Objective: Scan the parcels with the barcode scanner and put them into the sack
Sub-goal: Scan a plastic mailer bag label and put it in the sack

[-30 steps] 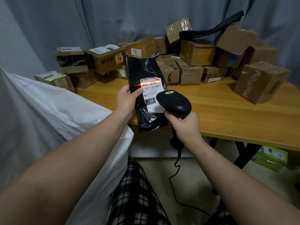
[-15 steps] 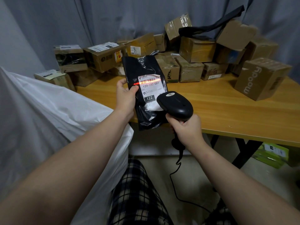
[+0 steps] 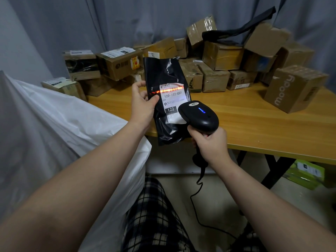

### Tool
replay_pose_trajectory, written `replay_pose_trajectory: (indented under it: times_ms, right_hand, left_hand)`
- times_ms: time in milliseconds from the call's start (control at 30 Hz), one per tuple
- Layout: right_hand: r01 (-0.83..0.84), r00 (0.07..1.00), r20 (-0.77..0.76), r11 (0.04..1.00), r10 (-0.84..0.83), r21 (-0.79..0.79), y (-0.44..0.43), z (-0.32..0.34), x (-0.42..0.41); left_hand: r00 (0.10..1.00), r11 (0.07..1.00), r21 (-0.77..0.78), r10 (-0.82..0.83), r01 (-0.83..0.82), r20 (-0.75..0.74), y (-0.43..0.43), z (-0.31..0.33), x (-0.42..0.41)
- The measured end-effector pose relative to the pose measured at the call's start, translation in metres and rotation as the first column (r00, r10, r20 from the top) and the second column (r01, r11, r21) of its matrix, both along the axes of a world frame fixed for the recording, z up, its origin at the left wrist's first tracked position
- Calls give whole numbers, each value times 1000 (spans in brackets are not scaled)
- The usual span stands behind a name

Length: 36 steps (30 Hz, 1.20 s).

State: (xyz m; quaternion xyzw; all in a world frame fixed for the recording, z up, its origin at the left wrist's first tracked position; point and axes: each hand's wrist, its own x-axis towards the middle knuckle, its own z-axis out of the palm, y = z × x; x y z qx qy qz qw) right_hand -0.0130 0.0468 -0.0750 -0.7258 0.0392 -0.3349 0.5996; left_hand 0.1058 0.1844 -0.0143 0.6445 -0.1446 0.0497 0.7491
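A white sack [image 3: 60, 128] is filling the near left beside the wooden table [image 3: 254, 124], where cardboard boxes [image 3: 222, 55] are sitting piled along the far side. Over the table's near edge, the left hand [image 3: 142, 106] is pinching a black parcel [image 3: 163, 73] upright by its left side. Just right of it, the right hand [image 3: 211, 144] is gripping the barcode scanner [image 3: 200, 115] by its handle. A red line is glowing across the parcel's white label [image 3: 172, 96].
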Motion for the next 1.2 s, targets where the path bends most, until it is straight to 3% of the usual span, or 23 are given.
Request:
replay_pose_trajectory:
  times_ms: [200,333,500,667,767,833,933,1100,1200]
  right_hand:
    - [-20,999,-29,1000,20,1,-1,6,1]
    - [-63,998,-2,998,63,-5,14,23,4]
    - [-258,966,-18,963,257,-73,53,46,18]
    - [-447,891,-156,886,427,-124,122,55,37]
    - [-529,827,-311,835,468,-152,159,44,52]
    - [-549,804,-395,809,444,-209,178,31,58]
    - [-546,787,-494,789,369,-281,194,6,60]
    - [-546,760,-554,796,340,-260,203,-24,53]
    - [-537,764,-561,796,317,-281,204,-30,52]
  left_hand:
    - [1000,992,125,20,-21,12,6,4,-12]
    - [990,996,54,60,-68,130,23,22,-32]
    - [956,988,16,142,-151,258,82,42,-56]
    - [917,945,-15,322,-328,237,160,42,-64]
    - [898,892,157,391,-424,203,206,28,-60]
    - [900,798,418,401,-434,169,232,6,-52]
    - [909,572,745,401,-345,113,262,-45,-41]
    - [946,260,959,323,-109,20,280,-118,-43]
    - [943,13,982,279,186,-183,280,-137,-44]
